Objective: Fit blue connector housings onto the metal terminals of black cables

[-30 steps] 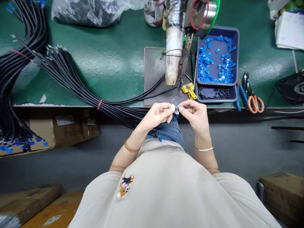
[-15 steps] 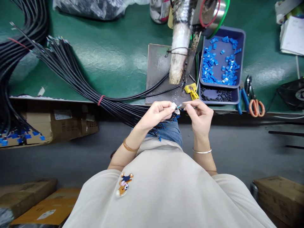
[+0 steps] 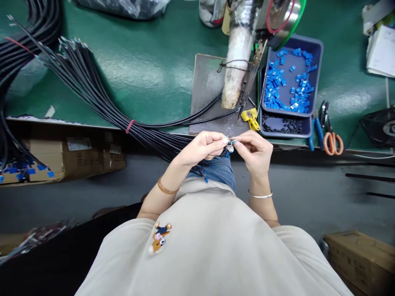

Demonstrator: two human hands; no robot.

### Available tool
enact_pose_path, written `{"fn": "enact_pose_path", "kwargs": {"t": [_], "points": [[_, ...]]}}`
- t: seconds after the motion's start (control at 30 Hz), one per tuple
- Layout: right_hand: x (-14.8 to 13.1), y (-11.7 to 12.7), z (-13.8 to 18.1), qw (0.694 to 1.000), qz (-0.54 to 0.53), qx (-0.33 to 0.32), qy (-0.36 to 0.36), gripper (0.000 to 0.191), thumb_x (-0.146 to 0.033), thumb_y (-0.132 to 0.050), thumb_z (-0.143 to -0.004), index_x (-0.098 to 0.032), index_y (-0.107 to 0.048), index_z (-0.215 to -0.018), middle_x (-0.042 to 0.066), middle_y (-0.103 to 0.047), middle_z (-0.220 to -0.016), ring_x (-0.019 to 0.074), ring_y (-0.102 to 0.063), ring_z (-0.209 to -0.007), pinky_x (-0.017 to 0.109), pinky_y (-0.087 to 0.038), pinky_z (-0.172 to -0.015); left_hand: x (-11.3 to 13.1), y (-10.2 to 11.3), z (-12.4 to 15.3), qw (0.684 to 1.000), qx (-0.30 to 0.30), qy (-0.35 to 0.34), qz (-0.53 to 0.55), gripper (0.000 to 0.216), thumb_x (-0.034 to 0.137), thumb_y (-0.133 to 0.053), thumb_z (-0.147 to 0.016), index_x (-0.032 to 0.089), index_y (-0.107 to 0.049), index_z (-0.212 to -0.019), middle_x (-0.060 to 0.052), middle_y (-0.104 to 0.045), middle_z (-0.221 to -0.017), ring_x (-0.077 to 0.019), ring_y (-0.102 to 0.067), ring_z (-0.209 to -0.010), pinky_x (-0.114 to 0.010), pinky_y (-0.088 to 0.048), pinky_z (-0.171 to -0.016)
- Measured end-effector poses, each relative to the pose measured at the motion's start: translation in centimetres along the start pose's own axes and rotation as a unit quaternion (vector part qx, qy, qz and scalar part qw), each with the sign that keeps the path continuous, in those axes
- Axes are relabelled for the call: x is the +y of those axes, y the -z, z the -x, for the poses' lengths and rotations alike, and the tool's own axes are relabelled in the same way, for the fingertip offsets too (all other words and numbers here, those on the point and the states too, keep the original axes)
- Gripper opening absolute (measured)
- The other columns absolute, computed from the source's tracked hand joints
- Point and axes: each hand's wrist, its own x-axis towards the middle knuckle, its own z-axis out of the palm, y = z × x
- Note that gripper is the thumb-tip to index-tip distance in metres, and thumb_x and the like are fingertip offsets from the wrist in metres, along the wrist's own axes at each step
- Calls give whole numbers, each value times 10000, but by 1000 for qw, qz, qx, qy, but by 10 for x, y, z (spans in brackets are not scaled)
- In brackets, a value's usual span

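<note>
My left hand (image 3: 202,149) and my right hand (image 3: 253,151) meet just below the bench edge, both pinched on a small white and blue connector (image 3: 230,144) at the end of a black cable. Their fingertips almost touch. The cable belongs to a bundle of black cables (image 3: 101,107) tied with a red band (image 3: 130,126), which runs from the green bench (image 3: 148,74) down across my lap. A blue tray (image 3: 291,80) with several small blue connector housings stands on the bench just beyond my right hand.
A wrapped tool on a dark metal plate (image 3: 205,88) stands beyond my hands, with a yellow clip (image 3: 250,118) beside it. Orange-handled scissors (image 3: 331,139) and blue pliers lie at the right. Cardboard boxes (image 3: 66,158) sit under the bench at left.
My right hand has drawn in closer to the left, so the fingertips now pinch the connector together. The camera has tilted slightly; the bench sits higher in view.
</note>
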Motion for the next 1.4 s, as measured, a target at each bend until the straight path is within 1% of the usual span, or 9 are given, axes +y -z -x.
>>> {"fn": "enact_pose_path", "kwargs": {"t": [0.23,0.4,0.53,0.73,0.9,1.07,1.23,1.33,1.4], "points": [[3,4,0,999,26,-15,44,75,-242,-680,-832,-242,-747,-863,-4,-661,-753,67,-434,-541,246,-264,-457,1,0,-1,1000,-4,11,3,410,504,-684,-812,135,-518,-744,93,-306,-507,-2,-177,-420,-162,-120,-390],[0,7,1,992,80,-20,101,81,-225,-657,-839,-249,-731,-860,-1,-676,-757,93,-504,-591,257,-358,-515,1,1,-2,1000,-7,11,-11,429,497,-694,-805,137,-495,-684,78,-355,-495,2,-218,-406,-170,-138,-386],[0,10,0,996,64,-48,42,114,-303,-634,-859,-224,-709,-825,9,-639,-757,85,-440,-555,254,-314,-487,0,0,-2,1000,10,-1,-26,399,471,-712,-796,130,-530,-699,65,-419,-472,1,-257,-390,-171,-142,-388],[6,21,-10,964,-112,-210,-119,248,-404,-688,-816,-178,-662,-716,-19,-573,-653,78,-469,-578,225,-362,-519,-3,-5,-3,998,6,-9,-60,337,386,-782,-736,104,-603,-784,7,-602,-556,-32,-500,-467,-145,-363,-465],[-1,25,-6,988,-48,-66,-133,172,-368,-682,-832,-208,-732,-873,10,-663,-793,76,-519,-612,213,-356,-499,-5,-12,-8,991,107,-56,-62,350,402,-759,-749,118,-557,-778,-18,-665,-633,-17,-461,-414,-135,-353,-389],[-14,22,-1,994,68,-48,-69,106,-290,-696,-810,-195,-700,-764,-12,-620,-733,44,-329,-491,247,-210,-446,-10,-17,-13,983,138,-90,-82,306,329,-772,-734,123,-546,-745,12,-625,-599,-13,-473,-422,-117,-381,-399],[-14,6,3,991,131,24,27,124,-205,-662,-813,-192,-637,-693,-30,-568,-648,56,-360,-507,256,-292,-496,-15,-25,-10,978,173,-95,-65,304,343,-767,-736,136,-545,-757,30,-607,-580,-15,-447,-377,-125,-351,-355],[-14,0,7,992,115,37,40,142,-230,-659,-813,-205,-621,-679,-24,-578,-656,66,-371,-499,262,-294,-480,-14,-21,-4,983,155,-97,-21,317,370,-776,-734,132,-578,-807,15,-636,-600,-12,-435,-377,-129,-331,-359],[-18,5,8,997,68,37,17,157,-281,-665,-816,-217,-619,-680,-20,-580,-657,83,-419,-515,261,-306,-472,-11,-11,1,992,93,-86,-2,306,360,-754,-768,131,-636,-933,-8,-669,-639,-11,-411,-384,-140,-317,-373]]}}
